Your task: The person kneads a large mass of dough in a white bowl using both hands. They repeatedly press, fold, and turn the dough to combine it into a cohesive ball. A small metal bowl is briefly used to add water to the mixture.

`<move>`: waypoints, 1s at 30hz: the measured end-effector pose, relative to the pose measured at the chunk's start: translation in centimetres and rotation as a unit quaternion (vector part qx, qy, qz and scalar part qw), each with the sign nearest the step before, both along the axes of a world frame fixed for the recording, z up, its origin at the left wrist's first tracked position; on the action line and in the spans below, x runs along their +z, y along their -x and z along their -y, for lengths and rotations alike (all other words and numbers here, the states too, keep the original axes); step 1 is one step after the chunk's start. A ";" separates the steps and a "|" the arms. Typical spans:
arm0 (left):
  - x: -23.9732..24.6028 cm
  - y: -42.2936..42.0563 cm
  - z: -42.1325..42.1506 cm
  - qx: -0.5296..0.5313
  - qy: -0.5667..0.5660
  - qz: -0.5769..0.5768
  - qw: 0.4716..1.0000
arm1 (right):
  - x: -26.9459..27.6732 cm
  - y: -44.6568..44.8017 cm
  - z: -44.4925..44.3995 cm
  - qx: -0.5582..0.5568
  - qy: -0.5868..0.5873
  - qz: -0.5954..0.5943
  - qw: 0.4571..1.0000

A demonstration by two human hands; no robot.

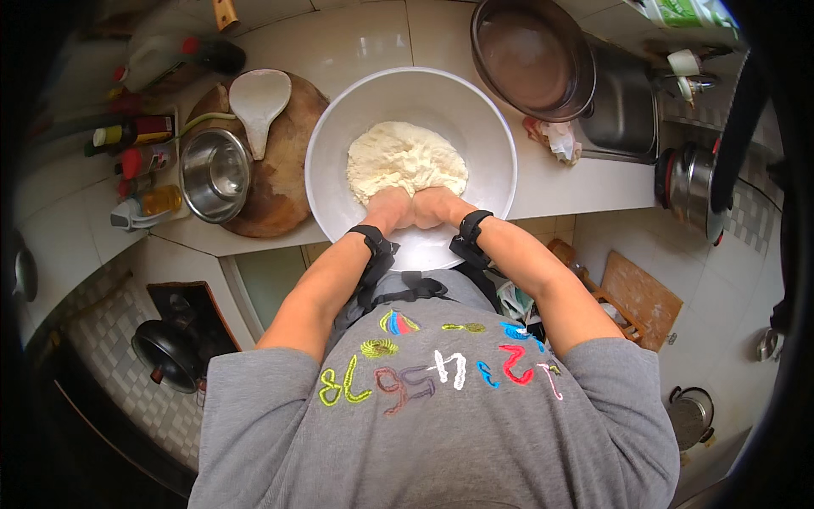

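A large white bowl (489, 137) stands on the counter right before me. In it lies a wide, pale lump of dough (407, 153), rough and crumbly on top. My left hand (389, 207) and my right hand (437, 205) are side by side inside the bowl, pressed into the near edge of the dough. Their fingers are sunk in it and hidden, so whether they grip it is unclear. Each wrist wears a black strap.
On the left, a steel bowl (215, 177) and a pale rice paddle (259, 105) rest on a round wooden board (286, 184). Bottles (149, 129) line the wall beyond. A brown basin (533, 57) stands at the back right, beside the sink (622, 105) and a crumpled wrapper (559, 140).
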State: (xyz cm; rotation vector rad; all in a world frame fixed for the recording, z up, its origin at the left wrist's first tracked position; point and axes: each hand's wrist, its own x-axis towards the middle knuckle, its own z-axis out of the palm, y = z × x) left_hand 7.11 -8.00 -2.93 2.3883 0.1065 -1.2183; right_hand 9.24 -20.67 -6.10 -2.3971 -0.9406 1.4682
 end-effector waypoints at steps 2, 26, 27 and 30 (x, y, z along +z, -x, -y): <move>0.0 0.6 -0.3 -0.004 0.019 -0.003 1.000 | 4.0 -0.6 -0.5 -0.013 -0.006 0.001 1.000; 5.3 4.4 -6.4 0.215 0.156 0.290 0.919 | 11.3 -0.7 0.9 -0.107 -0.348 0.303 0.881; 5.5 4.5 -6.7 0.192 0.207 0.242 0.928 | 12.1 -0.7 1.1 -0.132 -0.361 0.277 0.880; 8.6 2.8 -7.1 0.195 0.274 0.241 0.911 | 12.0 -2.4 1.8 -0.261 -0.385 0.135 0.875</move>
